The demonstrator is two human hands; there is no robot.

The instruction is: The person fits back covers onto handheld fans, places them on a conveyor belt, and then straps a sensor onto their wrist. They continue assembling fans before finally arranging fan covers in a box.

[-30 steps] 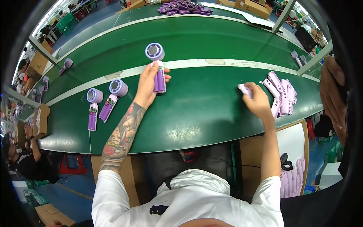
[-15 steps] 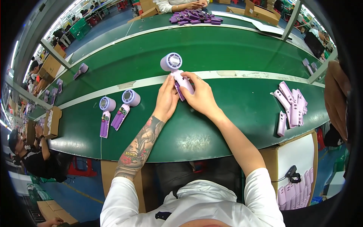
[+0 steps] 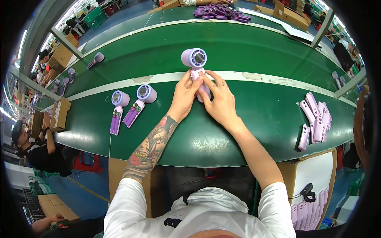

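Note:
A purple handheld fan (image 3: 194, 59) stands upright between my hands, its round head turned away from me and its pale handle partly covered by my fingers. My left hand (image 3: 185, 93) wraps the handle from the left, thumb laid across it. From the right, my right hand (image 3: 218, 97) grips the same handle with thumb and fingers. To the left on the green table lie two more fans, one fan (image 3: 120, 98) beside another fan (image 3: 146, 93), both with handles uncovered, showing purple insides and small circuit boards. A pile of pale pink handle covers (image 3: 316, 115) lies at the right.
A white strip (image 3: 254, 76) divides the green work surface (image 3: 198, 148). A purple heap of parts (image 3: 220, 12) sits across the table near another person's hands. At lower right stands a carton (image 3: 317, 170) with pink covers. A co-worker (image 3: 39, 146) sits at the left beside a small box (image 3: 61, 114).
The view has shifted, so the table's things sit further right. The fan's head has turned, and the handle's purple inside no longer shows; my left thumb now lies across the handle.

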